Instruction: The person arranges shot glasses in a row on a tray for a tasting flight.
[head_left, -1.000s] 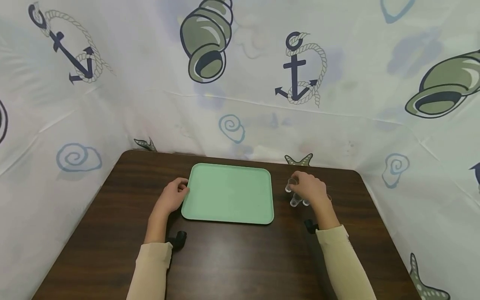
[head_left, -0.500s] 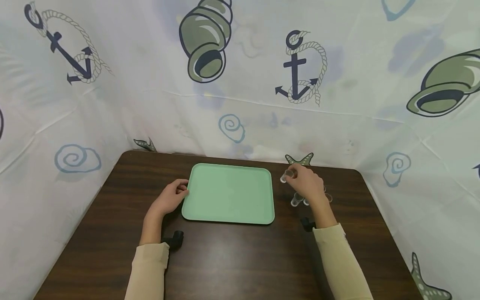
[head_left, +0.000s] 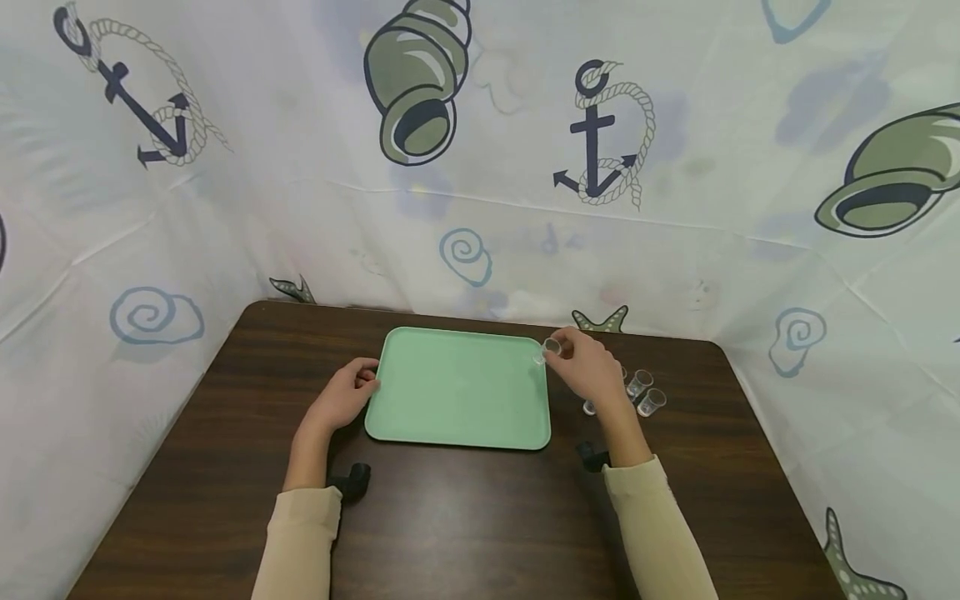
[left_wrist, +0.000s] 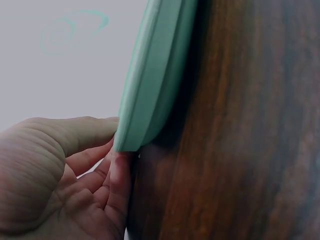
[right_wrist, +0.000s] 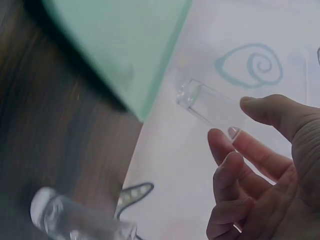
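A light green rectangular tray (head_left: 457,387) lies toward the back of the dark wooden table. At its left edge is my left hand (head_left: 341,396); in the left wrist view its thumb (left_wrist: 92,131) and fingers pinch the tray rim (left_wrist: 150,90). My right hand (head_left: 592,371) is by the tray's back right corner and pinches a small clear shot glass (right_wrist: 212,107) between thumb and fingertips. From the head view the glass overlaps that corner, and in the right wrist view its thick base points toward the tray.
Several more clear shot glasses (head_left: 651,402) stand right of the tray, some partly hidden behind my right hand and wrist. A white curtain (head_left: 337,225) printed with shells and anchors hangs behind the table (head_left: 465,525) and at both sides.
My right hand has carried the shot glass left from beside the other glasses to the tray's back right corner. My left hand has stayed at the tray's left edge.
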